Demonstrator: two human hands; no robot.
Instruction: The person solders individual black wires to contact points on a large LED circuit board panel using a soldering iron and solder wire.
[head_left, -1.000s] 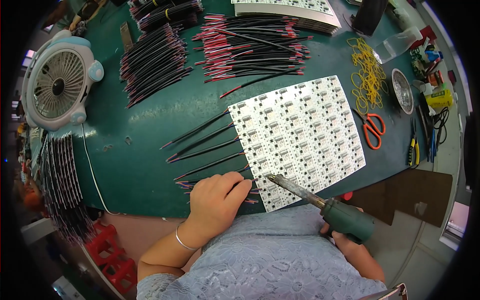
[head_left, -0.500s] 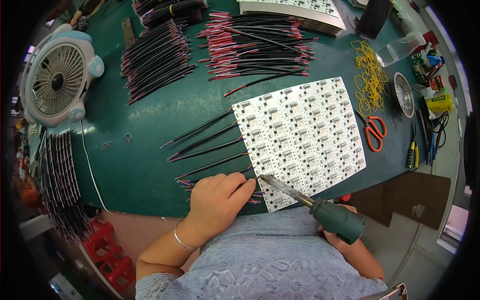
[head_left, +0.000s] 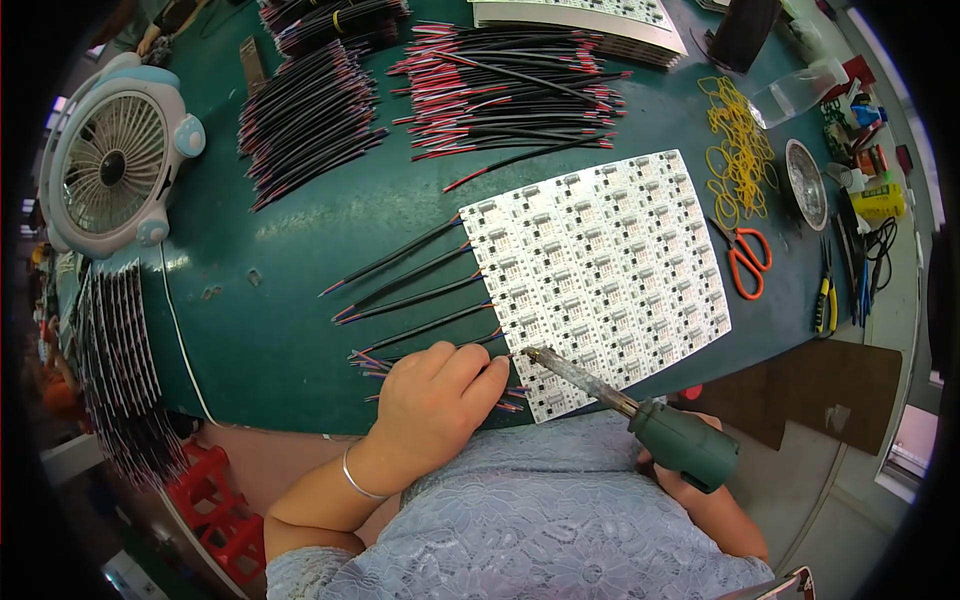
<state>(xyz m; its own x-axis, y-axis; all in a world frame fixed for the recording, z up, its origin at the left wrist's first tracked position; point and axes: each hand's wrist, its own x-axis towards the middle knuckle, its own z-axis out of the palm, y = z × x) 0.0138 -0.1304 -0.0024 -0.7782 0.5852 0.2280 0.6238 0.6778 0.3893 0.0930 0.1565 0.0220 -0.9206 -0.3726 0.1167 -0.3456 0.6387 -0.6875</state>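
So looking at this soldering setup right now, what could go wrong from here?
The soldering iron tip sits close to the left hand fingertips pinning a wire at the white circuit panel edge, so a slip could burn them. The iron's hot shaft also passes low over the panel and could scorch it. Wires already attached lie loose on the green table and could snag.

White circuit panel, green-handled soldering iron, dark green table.
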